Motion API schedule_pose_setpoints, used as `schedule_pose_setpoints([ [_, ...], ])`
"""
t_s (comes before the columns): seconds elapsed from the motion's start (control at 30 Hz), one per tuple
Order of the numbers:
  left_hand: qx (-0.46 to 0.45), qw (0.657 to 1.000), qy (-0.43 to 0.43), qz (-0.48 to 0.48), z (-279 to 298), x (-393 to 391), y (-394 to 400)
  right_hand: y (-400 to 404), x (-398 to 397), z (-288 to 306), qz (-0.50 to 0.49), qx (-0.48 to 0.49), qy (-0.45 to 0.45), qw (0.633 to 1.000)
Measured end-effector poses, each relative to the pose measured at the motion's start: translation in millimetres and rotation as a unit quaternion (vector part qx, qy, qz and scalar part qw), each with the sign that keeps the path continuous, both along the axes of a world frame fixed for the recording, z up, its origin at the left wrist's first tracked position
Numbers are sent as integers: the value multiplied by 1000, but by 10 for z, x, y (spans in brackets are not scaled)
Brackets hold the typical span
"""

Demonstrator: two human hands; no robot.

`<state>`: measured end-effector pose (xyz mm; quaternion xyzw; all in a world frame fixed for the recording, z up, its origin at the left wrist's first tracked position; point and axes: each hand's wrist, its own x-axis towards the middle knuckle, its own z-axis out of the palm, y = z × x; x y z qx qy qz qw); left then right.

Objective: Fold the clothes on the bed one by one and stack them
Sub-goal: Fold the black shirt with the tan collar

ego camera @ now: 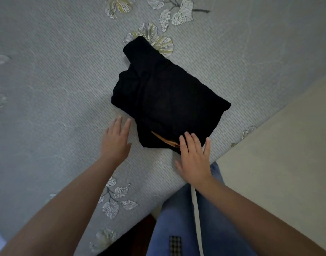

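A bed (47, 80) covered in a grey striped sheet printed with pale leaves fills the head view, its corner by the person's jeans (178, 218) and the beige floor (287, 163). A black folded garment (169, 97) lies near that corner, an orange strip (164, 139) peeking from its near edge. The right hand (193, 157), fingers straight, rests on the garment's near corner. The left hand (116, 139) is spread flat on the sheet just beside the garment, holding nothing. The bundle looks loosely folded, with a flap sticking out at the far end; lifting it by one corner would likely let the layers slide open. Being close to the bed's edge, a careless push could tip it to the floor.
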<state>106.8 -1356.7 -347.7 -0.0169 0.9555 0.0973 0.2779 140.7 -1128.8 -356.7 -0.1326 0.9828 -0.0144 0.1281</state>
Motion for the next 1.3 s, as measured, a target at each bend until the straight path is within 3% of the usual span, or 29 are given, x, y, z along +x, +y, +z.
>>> schedule_pose_setpoints([
  [0.1, 2, 983, 61, -176, -43, -221, 49, -84, -136, -24, 9, 11, 0, 1000],
  [0.2, -16, 954, 43, -295, -39, -442, 205, -167, -229, -121, 23, 30, -31, 999],
  [0.4, -114, 932, -112, -324, -195, -611, 450, -134, -269, -301, 31, 26, -9, 999],
  [0.53, -134, 925, -124, -333, -201, -611, 461, -81, -333, -372, 50, 16, 38, 998],
  [0.67, -104, 948, -89, -288, -249, -542, 489, -64, -436, -357, 51, -4, 89, 995],
  [0.9, -38, 979, -14, -202, -321, -587, 505, -58, -511, -384, 40, -35, 98, 994],
  [1.03, 12, 972, 119, -204, -362, -627, 499, -43, -589, -244, 23, -29, 104, 994],
  [1.17, 60, 974, 113, -187, -16, -840, 631, 149, -852, 26, 15, -73, 130, 989],
  [1.3, 44, 938, 230, -257, 470, -1235, 796, 431, -1232, 460, -3, -103, 177, 979],
])
